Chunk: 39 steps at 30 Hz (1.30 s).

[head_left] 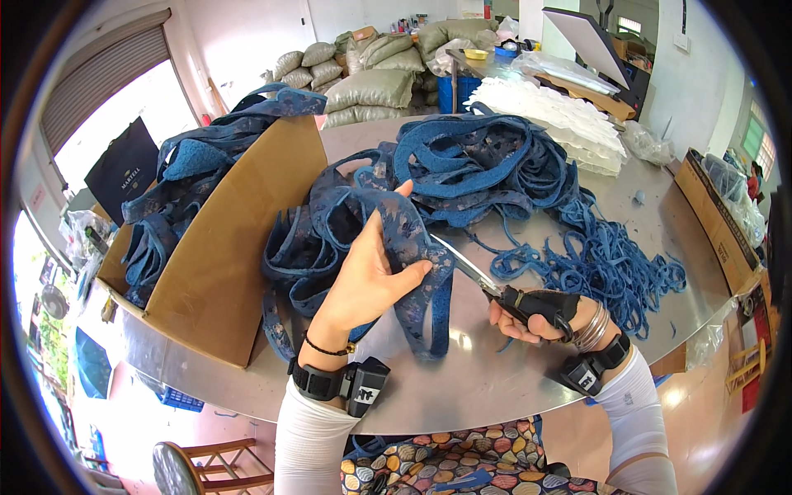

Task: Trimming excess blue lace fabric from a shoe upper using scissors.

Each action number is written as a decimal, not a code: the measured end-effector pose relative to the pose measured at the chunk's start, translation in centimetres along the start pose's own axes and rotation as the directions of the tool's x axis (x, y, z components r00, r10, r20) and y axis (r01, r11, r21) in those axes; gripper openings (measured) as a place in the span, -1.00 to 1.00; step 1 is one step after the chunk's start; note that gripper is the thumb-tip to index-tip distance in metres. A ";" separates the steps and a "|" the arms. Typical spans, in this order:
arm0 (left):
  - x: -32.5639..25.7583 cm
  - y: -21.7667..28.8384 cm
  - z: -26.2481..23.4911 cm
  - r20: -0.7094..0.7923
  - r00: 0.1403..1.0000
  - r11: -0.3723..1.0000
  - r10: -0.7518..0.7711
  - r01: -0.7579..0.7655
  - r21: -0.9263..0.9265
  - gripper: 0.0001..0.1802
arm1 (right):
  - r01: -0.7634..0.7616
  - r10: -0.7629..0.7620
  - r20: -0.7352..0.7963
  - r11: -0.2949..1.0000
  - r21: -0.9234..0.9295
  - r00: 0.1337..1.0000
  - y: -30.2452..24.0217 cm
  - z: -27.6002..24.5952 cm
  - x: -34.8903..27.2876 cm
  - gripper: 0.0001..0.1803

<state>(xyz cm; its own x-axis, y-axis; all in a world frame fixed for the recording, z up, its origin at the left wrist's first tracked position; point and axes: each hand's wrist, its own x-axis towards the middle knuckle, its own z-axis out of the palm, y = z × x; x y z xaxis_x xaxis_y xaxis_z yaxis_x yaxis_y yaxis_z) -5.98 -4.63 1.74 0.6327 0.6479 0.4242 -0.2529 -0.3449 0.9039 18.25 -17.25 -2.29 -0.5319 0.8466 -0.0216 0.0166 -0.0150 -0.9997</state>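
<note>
My left hand (371, 268) is closed on a wide strip of blue patterned fabric (417, 309), thumb on top, with the strip's end hanging down in a loop. In my right hand (528, 322) is a pair of scissors (516, 301) with black-wrapped handles. Its blades point up and left, their tips at the strip's right edge; whether they touch the cloth I cannot tell. Behind my hands lies a heap of blue fabric strips (487, 165), tangled into loops. To its right spreads a pile of thin blue offcuts (610, 264).
A cardboard box (239, 247) full of blue strips stands at the left on the metal table (487, 384). White stacked sheets (553, 124) lie at the back right. Another cardboard box (718, 223) sits at the right edge. Stuffed sacks (371, 91) are piled beyond the table.
</note>
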 end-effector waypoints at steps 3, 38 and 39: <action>0.0 -0.2 -0.7 0.012 0.999 0.998 -0.046 0.046 -0.032 -0.33 | -0.010 0.010 0.003 1.000 0.028 1.000 -0.1 -0.1 -0.1 -0.45; 0.6 -1.8 0.1 -0.195 0.971 0.987 0.136 -0.151 -0.063 -0.64 | -0.380 -0.333 -0.482 0.326 -0.866 0.811 -0.1 0.4 1.8 -0.14; 0.6 -1.8 0.2 -0.199 0.970 0.987 0.137 -0.152 -0.059 -0.64 | -0.405 -0.331 -0.494 0.302 -0.863 0.804 0.1 0.2 1.8 -0.14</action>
<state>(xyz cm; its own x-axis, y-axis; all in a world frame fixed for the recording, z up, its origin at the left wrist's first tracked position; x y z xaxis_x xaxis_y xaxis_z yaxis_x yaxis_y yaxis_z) -5.02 -3.76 0.35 0.4339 0.7162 0.5467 -0.3886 -0.3986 0.8307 17.11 -15.78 -2.38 -0.0154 0.9486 0.3161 0.9510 0.1115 -0.2884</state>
